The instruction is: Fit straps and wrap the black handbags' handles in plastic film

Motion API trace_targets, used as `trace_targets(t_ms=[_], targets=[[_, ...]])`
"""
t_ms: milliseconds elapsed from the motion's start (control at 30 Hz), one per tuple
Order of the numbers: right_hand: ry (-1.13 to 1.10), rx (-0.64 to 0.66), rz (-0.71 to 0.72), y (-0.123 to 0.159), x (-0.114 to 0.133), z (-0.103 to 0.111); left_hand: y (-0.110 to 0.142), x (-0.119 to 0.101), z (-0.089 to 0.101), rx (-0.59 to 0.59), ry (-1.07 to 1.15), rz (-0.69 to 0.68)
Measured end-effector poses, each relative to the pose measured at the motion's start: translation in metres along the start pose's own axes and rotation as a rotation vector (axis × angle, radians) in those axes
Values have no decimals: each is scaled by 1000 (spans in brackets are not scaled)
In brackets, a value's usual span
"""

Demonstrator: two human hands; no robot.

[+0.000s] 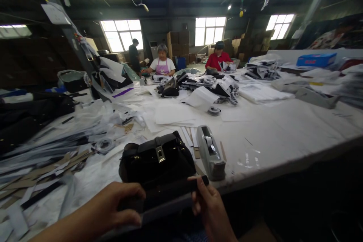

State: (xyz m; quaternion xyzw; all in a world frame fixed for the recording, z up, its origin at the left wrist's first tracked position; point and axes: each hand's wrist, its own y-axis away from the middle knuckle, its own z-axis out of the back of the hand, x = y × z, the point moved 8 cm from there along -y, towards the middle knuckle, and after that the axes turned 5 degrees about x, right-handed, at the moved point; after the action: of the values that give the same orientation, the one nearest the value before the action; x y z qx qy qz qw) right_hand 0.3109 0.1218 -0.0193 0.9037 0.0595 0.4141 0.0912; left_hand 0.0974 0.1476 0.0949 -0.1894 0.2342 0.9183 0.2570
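left hand (119, 206): fingers curled round one end of a flat black strap (167, 193)
right hand (208, 206): pinching the other end
behind: black leather handbag with metal clasp (157, 160)
beside: grey tape dispenser (210, 152)
blurry: paper clutter on the left

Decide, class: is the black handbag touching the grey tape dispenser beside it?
Apart. The head view shows a strip of white table between the black handbag and the tape dispenser.

Probably a bag-packing workshop: long worktable (283, 136), stacked cartons (178, 43), seated workers (162, 64).
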Motion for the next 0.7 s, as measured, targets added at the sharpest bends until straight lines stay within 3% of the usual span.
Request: trace_targets(t_ms=[133, 300, 467, 700], targets=[[-58, 127, -6, 6, -3, 6, 23, -15, 6, -348, -320, -346], [-36, 236, -37, 16, -8, 7, 50, -34, -9, -461, -628, -626], [202, 179, -25, 23, -6, 14, 55, -41, -15, -501, -713, -671], [336, 214, 87, 24, 1, 12, 55, -21, -23, -466, -579, -662]])
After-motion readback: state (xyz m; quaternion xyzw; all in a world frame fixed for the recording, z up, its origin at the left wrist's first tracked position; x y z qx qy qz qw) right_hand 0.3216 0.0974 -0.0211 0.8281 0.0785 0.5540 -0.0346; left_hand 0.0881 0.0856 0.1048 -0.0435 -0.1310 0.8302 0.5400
